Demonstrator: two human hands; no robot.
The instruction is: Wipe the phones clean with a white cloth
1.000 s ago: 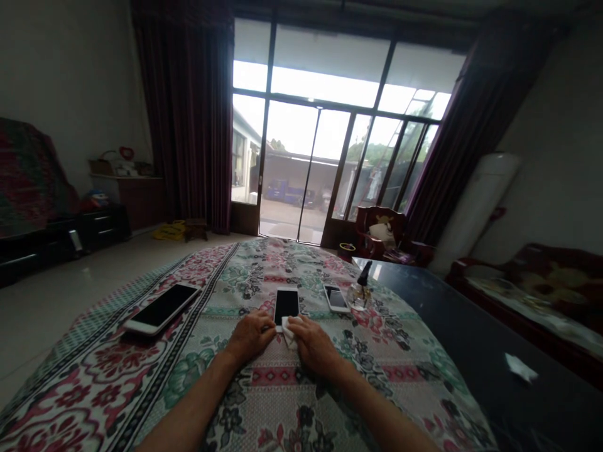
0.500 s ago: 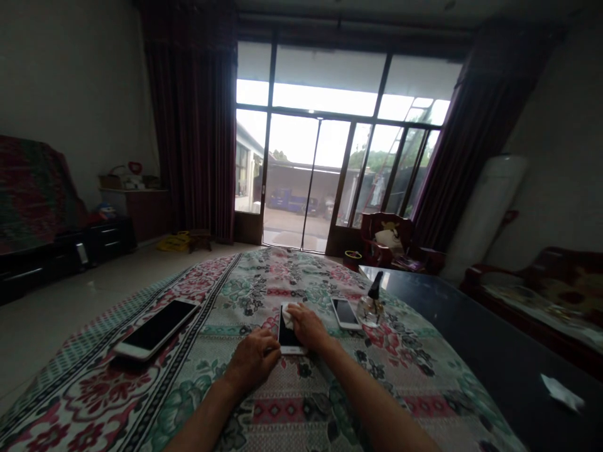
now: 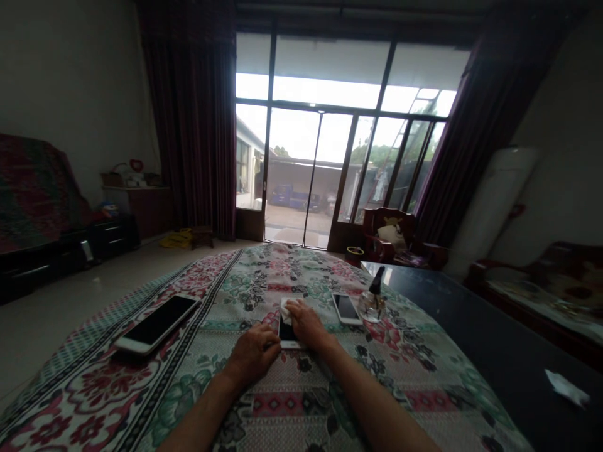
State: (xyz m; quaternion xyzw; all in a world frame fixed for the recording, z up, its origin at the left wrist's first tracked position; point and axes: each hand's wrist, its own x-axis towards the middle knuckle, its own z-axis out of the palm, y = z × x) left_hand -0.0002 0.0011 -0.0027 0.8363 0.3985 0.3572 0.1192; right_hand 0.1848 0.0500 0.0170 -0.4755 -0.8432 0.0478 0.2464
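A large phone [image 3: 157, 322] lay at nine o'clock on the surface [image 3: 282, 380]. The left hand [image 3: 254, 353] sat at the middle phone's [image 3: 285, 333] eight o'clock edge; whether its grip pinched or merely braced could not be told. That phone lay flat between the hands, a white tissue [image 3: 284, 309] at its eleven o'clock corner, grasped by the right hand [image 3: 306, 323]. Wiping the screen seemed the step in hand; the next move called for even pressure and a steadied phone. A smaller phone [image 3: 347, 308] and a bottle [image 3: 372, 307] occupied two o'clock.
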